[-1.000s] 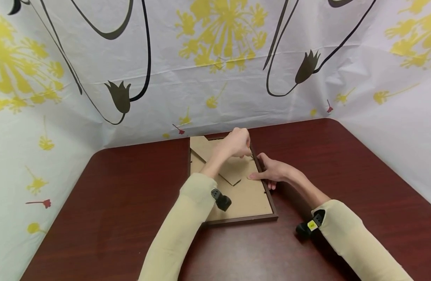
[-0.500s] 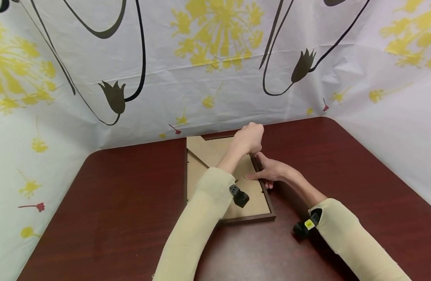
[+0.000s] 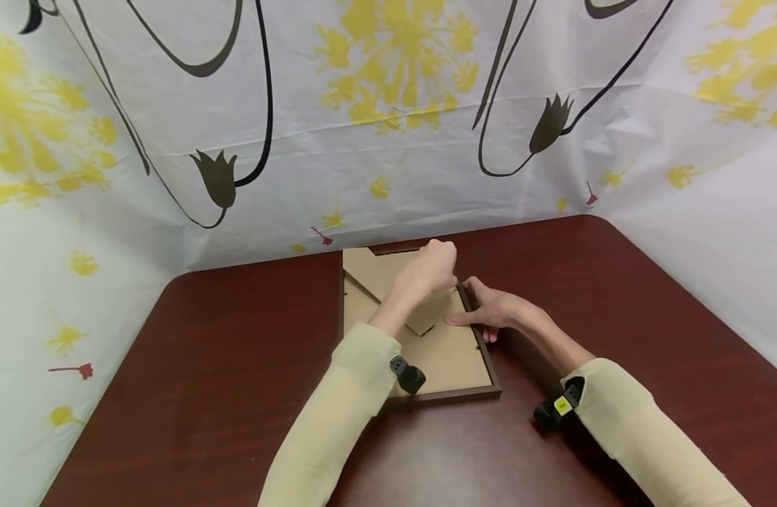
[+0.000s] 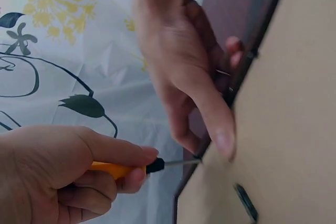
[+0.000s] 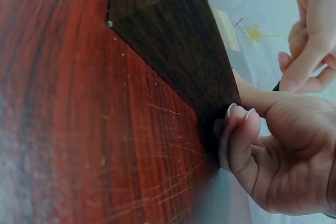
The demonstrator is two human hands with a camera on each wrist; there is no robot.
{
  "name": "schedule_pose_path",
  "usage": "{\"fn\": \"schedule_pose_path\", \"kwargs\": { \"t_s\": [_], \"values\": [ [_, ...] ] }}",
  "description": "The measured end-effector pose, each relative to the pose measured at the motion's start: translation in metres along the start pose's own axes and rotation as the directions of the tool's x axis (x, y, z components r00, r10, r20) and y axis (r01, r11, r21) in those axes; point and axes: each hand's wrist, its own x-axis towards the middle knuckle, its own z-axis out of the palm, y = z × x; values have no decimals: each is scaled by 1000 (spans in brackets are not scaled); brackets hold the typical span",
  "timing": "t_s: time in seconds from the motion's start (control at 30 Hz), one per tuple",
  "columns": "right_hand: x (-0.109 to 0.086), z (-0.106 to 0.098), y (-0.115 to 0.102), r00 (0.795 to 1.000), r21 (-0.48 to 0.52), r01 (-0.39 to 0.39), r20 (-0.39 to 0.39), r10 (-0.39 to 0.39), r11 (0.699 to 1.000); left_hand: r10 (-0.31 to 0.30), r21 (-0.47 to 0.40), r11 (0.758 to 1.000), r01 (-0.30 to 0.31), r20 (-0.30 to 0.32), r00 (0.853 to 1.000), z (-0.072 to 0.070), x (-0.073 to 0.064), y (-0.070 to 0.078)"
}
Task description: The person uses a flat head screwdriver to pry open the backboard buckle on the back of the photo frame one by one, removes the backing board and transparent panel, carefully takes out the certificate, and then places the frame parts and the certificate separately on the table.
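A picture frame [image 3: 452,396] lies face down on the table, its tan backing board [image 3: 452,362] upward. A tan easel strut [image 3: 364,266] lies slantwise across the board. My left hand [image 3: 429,271] grips a screwdriver [image 4: 116,170] with an orange handle, black collar and thin metal shaft. The shaft's tip meets the frame's inner edge, close to my right thumb. With my right hand [image 3: 499,308] I hold the frame's right side, thumb [image 4: 223,137] on the backing board and other fingers [image 5: 244,135] curled at the outer side, near the tabletop.
Small dark tabs [image 4: 254,54] stick out along the frame's inner edge. The dark red wooden table [image 3: 236,366] extends around the frame. Behind it hangs a white sheet [image 3: 312,169] printed with yellow and grey flowers. A camera is strapped at each wrist.
My left hand swung right across the frame's side, then came back left and nearer. My right hand keeps its hold, and the frame stays put.
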Motion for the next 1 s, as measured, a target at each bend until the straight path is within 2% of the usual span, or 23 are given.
{"fn": "schedule_pose_path", "kwargs": {
  "t_s": [0.1,0.2,0.4,0.53,0.73,1.0],
  "values": [
    [0,0,1,1000,1,-5,4,5,1000,17,-24,1000,-18,-36,999,5,-5,-9],
    [0,0,2,1000,8,-6,8,6,1000,17,-86,996,-23,-74,997,10,-9,-20],
    [0,-1,2,1000,6,-9,2,9,1000,21,-224,973,-57,-161,987,12,-26,-47],
    [0,-2,2,1000,-1,4,3,-4,1000,19,-279,958,-63,-157,987,10,-43,-60],
    [0,-3,3,1000,-6,9,5,-9,1000,22,-347,936,-65,-126,992,13,-63,-70],
    [2,-2,0,1000,-12,2,10,-2,1000,75,-302,947,-105,-108,991,25,-76,-72]
  ]
}}
